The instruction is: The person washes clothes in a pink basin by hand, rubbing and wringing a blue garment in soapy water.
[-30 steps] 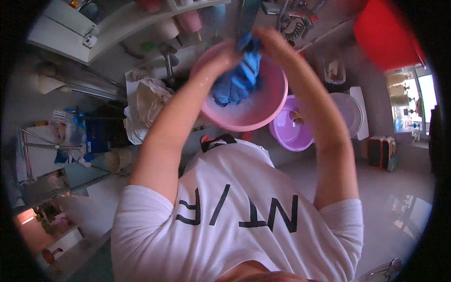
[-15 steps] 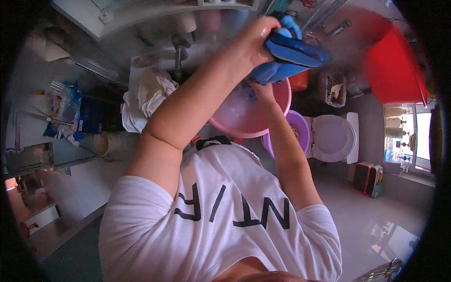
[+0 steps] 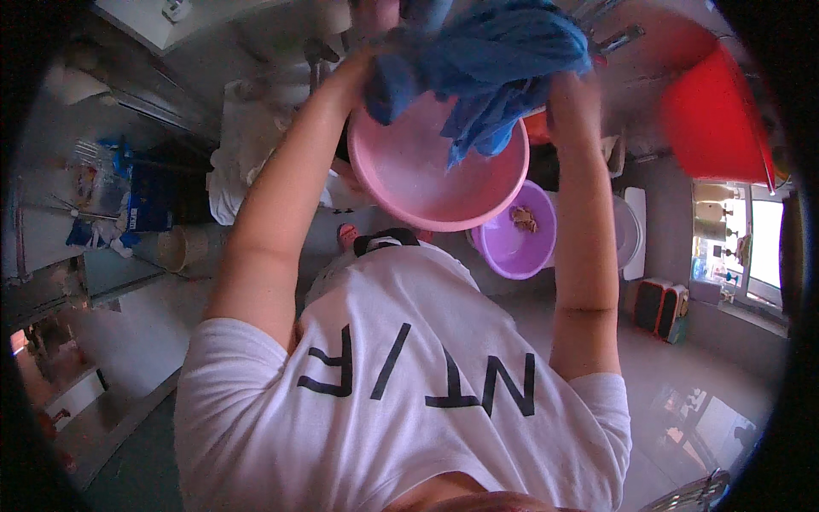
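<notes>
A blue cloth (image 3: 512, 55), bunched and hanging in folds, is spread between my two raised hands. My left hand (image 3: 365, 70) is closed on its left end, its fingers mostly hidden by the fabric and blurred. The right end is gripped by my right hand (image 3: 575, 96), also smeared by motion. One lower corner of the cloth dangles over the pink basin (image 3: 368, 189). What kind of garment or cloth it is, I cannot tell.
A purple basin (image 3: 503, 256) with a small brown thing inside stands right of the pink one, near a white toilet (image 3: 633, 235). A large red tub (image 3: 717, 119) is at the far right. Pale cloths (image 3: 229, 183) lie at the left, beside a faucet (image 3: 319, 55).
My hands have moved apart, the left one leftward and the right one up and rightward. The blue cloth, bunched up before, is now opened out between them.
</notes>
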